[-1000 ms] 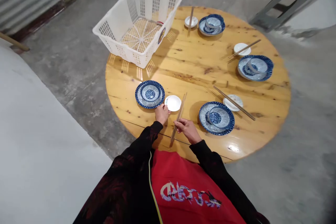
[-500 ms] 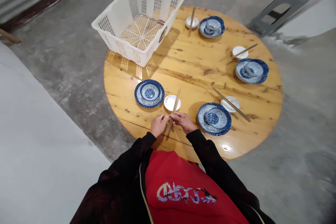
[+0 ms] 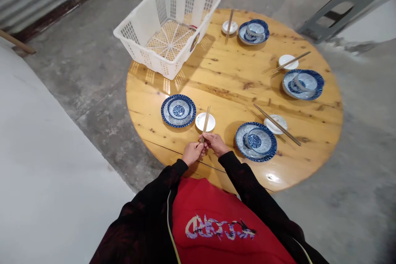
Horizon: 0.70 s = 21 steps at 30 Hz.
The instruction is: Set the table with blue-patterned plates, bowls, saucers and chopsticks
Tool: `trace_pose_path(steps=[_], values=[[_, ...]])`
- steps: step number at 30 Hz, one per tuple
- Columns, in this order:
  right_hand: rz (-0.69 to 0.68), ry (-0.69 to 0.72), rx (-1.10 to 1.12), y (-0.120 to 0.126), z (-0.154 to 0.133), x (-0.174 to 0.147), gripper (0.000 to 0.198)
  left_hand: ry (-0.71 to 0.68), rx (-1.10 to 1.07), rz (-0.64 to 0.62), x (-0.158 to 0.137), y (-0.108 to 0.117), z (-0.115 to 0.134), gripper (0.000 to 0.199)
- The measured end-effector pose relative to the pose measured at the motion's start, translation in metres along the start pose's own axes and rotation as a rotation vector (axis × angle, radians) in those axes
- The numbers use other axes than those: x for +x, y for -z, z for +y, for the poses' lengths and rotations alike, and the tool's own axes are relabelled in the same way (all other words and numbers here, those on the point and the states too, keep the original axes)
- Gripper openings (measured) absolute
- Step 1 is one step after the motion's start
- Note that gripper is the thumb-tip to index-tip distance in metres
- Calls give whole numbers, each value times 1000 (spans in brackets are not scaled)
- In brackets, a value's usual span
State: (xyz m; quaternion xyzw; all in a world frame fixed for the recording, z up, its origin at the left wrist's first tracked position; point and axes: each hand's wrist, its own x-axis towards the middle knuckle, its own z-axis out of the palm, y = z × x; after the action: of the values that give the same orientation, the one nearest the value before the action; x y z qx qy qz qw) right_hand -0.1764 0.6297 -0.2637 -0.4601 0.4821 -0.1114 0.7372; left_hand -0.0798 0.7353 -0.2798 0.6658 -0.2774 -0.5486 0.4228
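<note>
Both my hands meet at the near edge of the round wooden table, closed on one pair of chopsticks (image 3: 206,120). My left hand (image 3: 192,152) grips their lower end, which its fingers hide. Just above, my right hand (image 3: 215,143) pinches the pair with thumb and fingertips. The far tips slant over a small white dish (image 3: 210,122); whether they touch it I cannot tell. Left of that dish lies a blue-and-white plate (image 3: 165,119) with a matching bowl (image 3: 178,111) on it. To the right is another patterned plate (image 3: 240,148) bearing a clear-looking bowl (image 3: 259,141).
A white plastic basket (image 3: 167,66) stands at the table's (image 3: 229,86) far left. Further settings line the right side: a plate (image 3: 287,90) with a bowl, a dish (image 3: 288,62) with chopsticks, and another plate (image 3: 244,40). A grey stool (image 3: 337,12) is beyond the table.
My left hand has moved right and up, from beside the chopsticks to closing around their lower end. My right hand keeps its pinch. The whole view has shifted slightly.
</note>
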Motion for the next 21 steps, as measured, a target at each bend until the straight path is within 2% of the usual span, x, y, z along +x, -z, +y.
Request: trace_pose_path(steps=[15,21], values=[[-26,-4,8,1,5,2,49,-2,-75,-22,8,0,-10,37],[-28,-7,9,1,3,1,45,14,-99,-32,8,2,-6,36]])
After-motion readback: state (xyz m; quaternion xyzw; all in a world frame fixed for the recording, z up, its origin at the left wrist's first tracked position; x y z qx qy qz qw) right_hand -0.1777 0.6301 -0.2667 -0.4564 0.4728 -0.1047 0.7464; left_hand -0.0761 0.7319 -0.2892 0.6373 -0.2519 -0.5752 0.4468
